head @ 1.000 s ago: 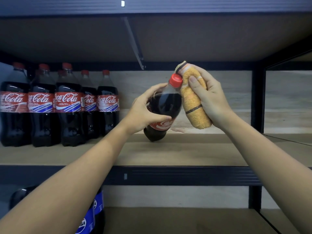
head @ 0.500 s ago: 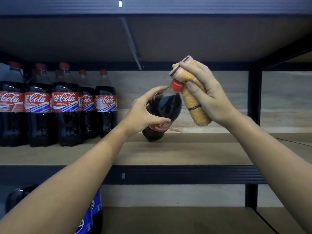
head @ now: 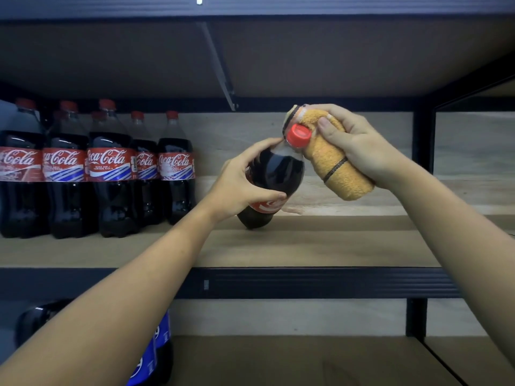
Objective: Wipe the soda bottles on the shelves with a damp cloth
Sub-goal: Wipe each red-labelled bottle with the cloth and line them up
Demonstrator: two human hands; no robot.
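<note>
- The scene is dim overall, with a cool, muted cast.
- Light comes from the near side: the forearms and the far back panel [head: 348,129] are brightest.
- The underside of the upper shelf [head: 306,57] lies in deep shadow.
- Soft highlights glint on the shoulders of the cola bottles [head: 111,174] at the left.
- Wide-angle distortion bows the shelf edges near the corners.
- Fine detail is slightly soft throughout.

Both bare forearms reach forward and up from the lower corners; the left hand [head: 237,185] curls fingers and thumb around a tilted bottle [head: 271,185]; the right hand [head: 359,146], higher, clasps a rolled cloth [head: 331,160], thumb pressed on its front.
</note>
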